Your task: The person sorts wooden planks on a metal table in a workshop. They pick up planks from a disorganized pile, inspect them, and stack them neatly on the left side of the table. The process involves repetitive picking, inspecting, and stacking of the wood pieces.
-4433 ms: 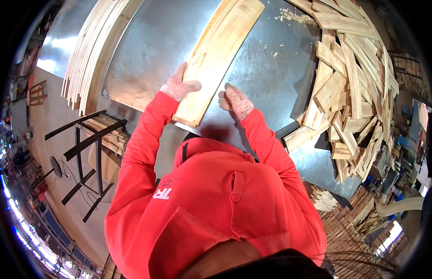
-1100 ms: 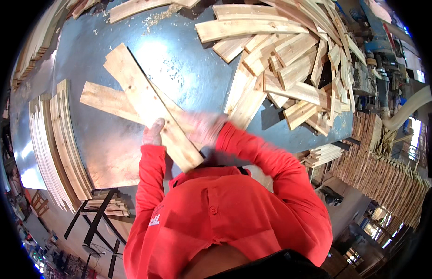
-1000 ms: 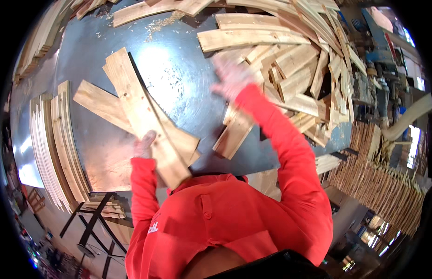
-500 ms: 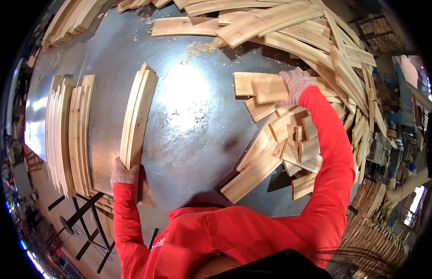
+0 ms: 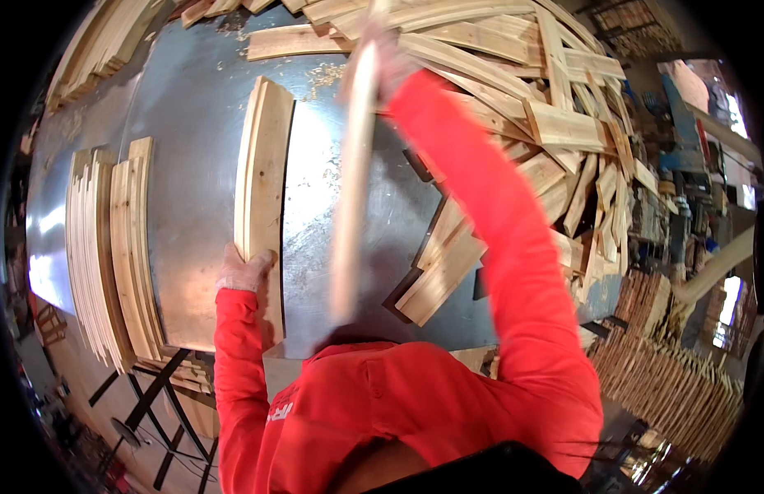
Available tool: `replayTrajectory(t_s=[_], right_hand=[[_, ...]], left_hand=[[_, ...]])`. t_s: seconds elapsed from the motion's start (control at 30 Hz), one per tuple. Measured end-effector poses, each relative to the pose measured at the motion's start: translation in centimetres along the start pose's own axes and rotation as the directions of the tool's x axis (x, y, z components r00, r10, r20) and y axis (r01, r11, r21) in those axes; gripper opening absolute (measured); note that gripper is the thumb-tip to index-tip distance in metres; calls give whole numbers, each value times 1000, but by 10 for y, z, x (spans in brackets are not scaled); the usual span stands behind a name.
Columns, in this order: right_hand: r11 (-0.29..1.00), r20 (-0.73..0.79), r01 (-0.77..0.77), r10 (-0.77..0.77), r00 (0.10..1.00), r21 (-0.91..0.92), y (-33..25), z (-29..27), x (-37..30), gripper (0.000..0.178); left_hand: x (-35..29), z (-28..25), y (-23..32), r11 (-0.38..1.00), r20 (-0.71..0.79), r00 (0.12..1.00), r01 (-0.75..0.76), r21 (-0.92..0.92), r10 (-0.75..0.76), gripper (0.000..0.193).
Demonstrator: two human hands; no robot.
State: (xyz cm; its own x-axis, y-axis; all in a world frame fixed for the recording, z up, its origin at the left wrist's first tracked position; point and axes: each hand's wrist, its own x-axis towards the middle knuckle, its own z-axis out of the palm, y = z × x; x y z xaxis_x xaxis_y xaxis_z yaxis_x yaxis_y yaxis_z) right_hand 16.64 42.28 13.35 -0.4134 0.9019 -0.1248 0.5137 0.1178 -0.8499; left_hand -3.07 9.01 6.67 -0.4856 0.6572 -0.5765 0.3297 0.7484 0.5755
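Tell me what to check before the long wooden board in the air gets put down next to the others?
1. Right hand has a firm hold on the long pale wooden board: cannot tell, hand and board are blurred.
2. Left hand is steadying the small stack of curved wooden slats: ok, it sits at the stack's near end.
3. Bare spot on the grey metal table beside that stack: ok, bare metal shows to the stack's right.
4. Messy pile of loose wooden offcuts stays out of the way: ok, it lies further right.
5. Neat row of slats at the left edge is tidy: ok.
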Motion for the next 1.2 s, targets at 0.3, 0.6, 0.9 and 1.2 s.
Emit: replayTrajectory(t_s=[0.3, 0.6, 0.9, 1.2], right_hand=[[855, -47, 186, -238, 970, -485, 24, 25, -72, 68], [597, -795, -692, 604, 55, 405, 246, -331, -125, 76], [712, -573, -457, 701, 424, 533, 280, -373, -115, 77], [578, -502, 106, 586, 636, 809, 278, -308, -111, 51]], left_hand=[[-27, 17, -1, 964, -134, 985, -72, 255, 109, 94], [-4, 32, -47, 964, -215, 946, -210, 162, 242, 89], [-5, 27, -70, 960, -248, 945, -155, 233, 213, 94], [-11, 22, -51, 955, -219, 959, -116, 275, 179, 87]])
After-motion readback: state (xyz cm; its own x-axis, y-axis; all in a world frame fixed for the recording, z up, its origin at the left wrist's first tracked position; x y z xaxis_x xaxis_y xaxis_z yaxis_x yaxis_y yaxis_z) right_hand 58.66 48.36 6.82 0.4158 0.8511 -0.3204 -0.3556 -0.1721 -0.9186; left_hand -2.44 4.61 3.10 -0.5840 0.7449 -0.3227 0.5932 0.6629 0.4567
